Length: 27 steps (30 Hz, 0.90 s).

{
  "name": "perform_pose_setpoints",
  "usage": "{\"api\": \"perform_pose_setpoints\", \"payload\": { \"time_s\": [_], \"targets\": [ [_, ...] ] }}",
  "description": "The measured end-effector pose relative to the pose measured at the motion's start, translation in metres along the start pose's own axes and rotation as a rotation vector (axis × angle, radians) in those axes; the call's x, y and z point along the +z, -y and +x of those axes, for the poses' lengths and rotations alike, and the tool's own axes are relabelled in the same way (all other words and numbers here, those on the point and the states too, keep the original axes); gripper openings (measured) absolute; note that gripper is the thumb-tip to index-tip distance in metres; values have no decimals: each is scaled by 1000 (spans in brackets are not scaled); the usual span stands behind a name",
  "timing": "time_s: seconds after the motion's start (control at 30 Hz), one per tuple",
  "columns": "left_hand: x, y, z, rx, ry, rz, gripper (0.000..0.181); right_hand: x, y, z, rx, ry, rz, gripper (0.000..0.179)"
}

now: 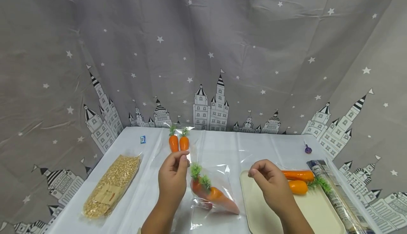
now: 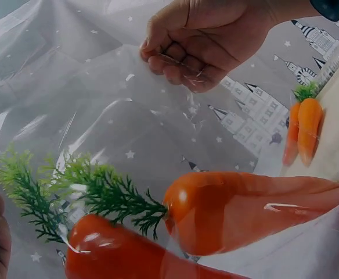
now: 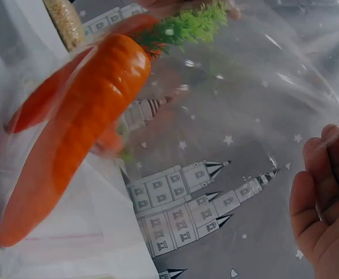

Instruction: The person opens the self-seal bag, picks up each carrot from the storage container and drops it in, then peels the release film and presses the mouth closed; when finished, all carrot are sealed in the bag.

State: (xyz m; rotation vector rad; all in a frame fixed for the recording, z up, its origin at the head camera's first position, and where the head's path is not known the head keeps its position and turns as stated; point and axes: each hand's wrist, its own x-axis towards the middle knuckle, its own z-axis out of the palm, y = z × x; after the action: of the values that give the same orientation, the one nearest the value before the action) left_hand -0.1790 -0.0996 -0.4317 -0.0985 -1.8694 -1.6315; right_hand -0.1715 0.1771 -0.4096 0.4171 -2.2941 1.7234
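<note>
A clear plastic bag (image 1: pixel 226 181) hangs between the two hands with two carrots inside. The orange carrot (image 1: pixel 222 200) tilts down to the right; a redder carrot (image 1: pixel 198 188) lies beside it, both with green leafy tops. My left hand (image 1: pixel 173 177) pinches the bag's upper edge on the left, thumb against the fingers; only part of that hand shows in the left wrist view. Opposite it, my right hand (image 1: pixel 271 184) pinches the bag's other upper corner with curled fingers. In the right wrist view the film stretches taut toward the right hand (image 3: pixel 326 203).
Behind the left hand lie two carrots (image 1: pixel 178 143) in clear film. A bag of grain flakes (image 1: pixel 111 188) and a small blue packet (image 1: pixel 143 139) are at left. At right, a cream tray (image 1: pixel 260 213) bears carrots (image 1: pixel 298 187), beside a long dark-printed package (image 1: pixel 340 198) and a purple item (image 1: pixel 307 149).
</note>
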Motion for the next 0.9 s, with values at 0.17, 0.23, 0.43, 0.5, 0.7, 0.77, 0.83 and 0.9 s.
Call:
{"api": "perform_pose_setpoints", "payload": {
  "time_s": [0.17, 0.23, 0.43, 0.5, 0.7, 0.77, 0.83, 0.9],
  "targets": [
    [-1, -1, 0, 12, -10, -44, 14, -3, 0, 0, -65, -7, 61, 8],
    [0, -2, 0, 5, -5, -55, 14, -3, 0, 0, -73, -1, 85, 8],
    [0, 0, -1, -38, 2, -58, 13, 2, 1, 2, -10, 74, 103, 6],
    [0, 1, -1, -38, -2, -60, 12, 3, 3, 3, 6, 92, 87, 8],
    [0, 6, -2, -31, -9, -61, 12, 9, 9, 6, -3, 60, 43, 3],
    [-1, 8, -1, -33, -8, -68, 12, 11, 10, 6, -12, 41, 42, 3],
    [0, 9, -1, -34, -2, -80, 12, 12, 12, 6, -19, 21, 49, 5],
    [0, 9, -1, -35, 6, -94, 14, 13, 13, 5, -22, 1, 58, 7]
  ]
}}
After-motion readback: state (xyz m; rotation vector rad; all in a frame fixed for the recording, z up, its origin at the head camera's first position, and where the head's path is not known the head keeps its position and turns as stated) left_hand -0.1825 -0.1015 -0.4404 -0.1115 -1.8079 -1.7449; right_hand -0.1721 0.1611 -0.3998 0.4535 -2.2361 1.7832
